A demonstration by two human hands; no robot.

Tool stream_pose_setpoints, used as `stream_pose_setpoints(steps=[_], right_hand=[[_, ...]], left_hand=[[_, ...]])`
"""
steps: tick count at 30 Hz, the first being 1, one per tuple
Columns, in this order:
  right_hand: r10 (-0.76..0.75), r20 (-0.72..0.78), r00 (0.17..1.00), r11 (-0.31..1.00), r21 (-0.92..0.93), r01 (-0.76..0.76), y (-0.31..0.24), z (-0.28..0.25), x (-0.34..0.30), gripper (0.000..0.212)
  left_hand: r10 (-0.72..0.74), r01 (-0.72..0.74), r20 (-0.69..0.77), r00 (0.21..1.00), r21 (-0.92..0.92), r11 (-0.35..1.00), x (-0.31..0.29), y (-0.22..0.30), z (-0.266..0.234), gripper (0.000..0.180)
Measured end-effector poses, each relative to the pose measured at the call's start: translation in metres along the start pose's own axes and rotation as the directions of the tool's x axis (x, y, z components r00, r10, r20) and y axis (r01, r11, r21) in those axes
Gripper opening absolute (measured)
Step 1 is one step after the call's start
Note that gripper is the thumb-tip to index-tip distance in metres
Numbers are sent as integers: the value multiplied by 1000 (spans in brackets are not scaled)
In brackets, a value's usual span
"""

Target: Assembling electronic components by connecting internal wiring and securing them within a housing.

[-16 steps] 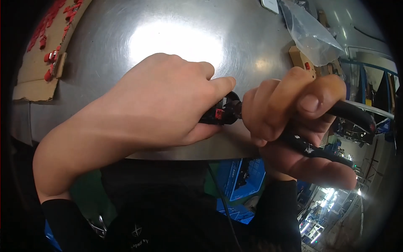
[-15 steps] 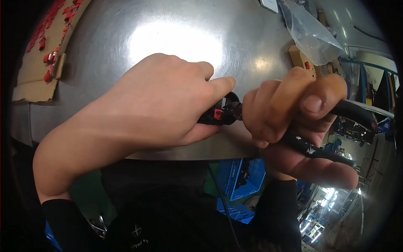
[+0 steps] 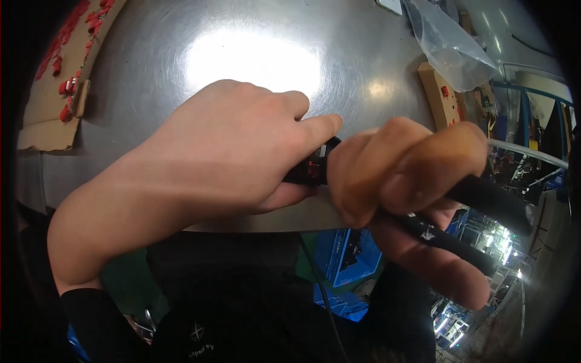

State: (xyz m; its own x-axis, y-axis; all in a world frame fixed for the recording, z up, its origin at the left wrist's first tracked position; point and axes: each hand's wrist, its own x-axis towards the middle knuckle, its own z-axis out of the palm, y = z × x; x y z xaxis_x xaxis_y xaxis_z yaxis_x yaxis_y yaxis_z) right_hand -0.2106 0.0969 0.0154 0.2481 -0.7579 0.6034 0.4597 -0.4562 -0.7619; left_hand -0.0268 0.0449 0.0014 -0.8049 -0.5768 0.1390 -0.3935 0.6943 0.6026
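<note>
My left hand (image 3: 212, 151) is closed around a small black part with a red piece (image 3: 313, 169), held just above the near edge of a shiny metal table (image 3: 242, 54). Most of that part is hidden under my fingers. My right hand (image 3: 399, 181) grips the black handles of a plier-like tool (image 3: 478, 199), whose nose meets the small part between my two hands. The tool's jaws are covered by my fingers.
A brown cardboard sheet (image 3: 54, 115) with several small red parts lies at the table's left. A clear plastic bag (image 3: 451, 42) and a cardboard strip (image 3: 439, 97) lie at the far right. Blue bins (image 3: 351, 260) stand below the table edge.
My right hand has rolled over the tool, so its knuckles now face up. My left hand holds its place on the small part.
</note>
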Motion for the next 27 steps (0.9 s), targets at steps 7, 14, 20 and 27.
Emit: stream_pose_setpoints(steps=[7, 14, 20, 27], right_hand=[[179, 134, 975, 982, -77, -170, -12, -8, 14, 76], [17, 341, 940, 989, 131, -65, 8, -17, 21, 60], [10, 411, 912, 960, 252, -124, 11, -18, 26, 53], [42, 487, 872, 915, 332, -230, 11, -16, 27, 64]], left_hand=[[6, -5, 5, 1000, -32, 999, 2, -3, -1, 61], [76, -77, -17, 997, -29, 997, 1, -7, 2, 39], [131, -132, -27, 991, -38, 991, 1, -8, 1, 34], [118, -118, 52, 992, -14, 993, 1, -4, -4, 34]])
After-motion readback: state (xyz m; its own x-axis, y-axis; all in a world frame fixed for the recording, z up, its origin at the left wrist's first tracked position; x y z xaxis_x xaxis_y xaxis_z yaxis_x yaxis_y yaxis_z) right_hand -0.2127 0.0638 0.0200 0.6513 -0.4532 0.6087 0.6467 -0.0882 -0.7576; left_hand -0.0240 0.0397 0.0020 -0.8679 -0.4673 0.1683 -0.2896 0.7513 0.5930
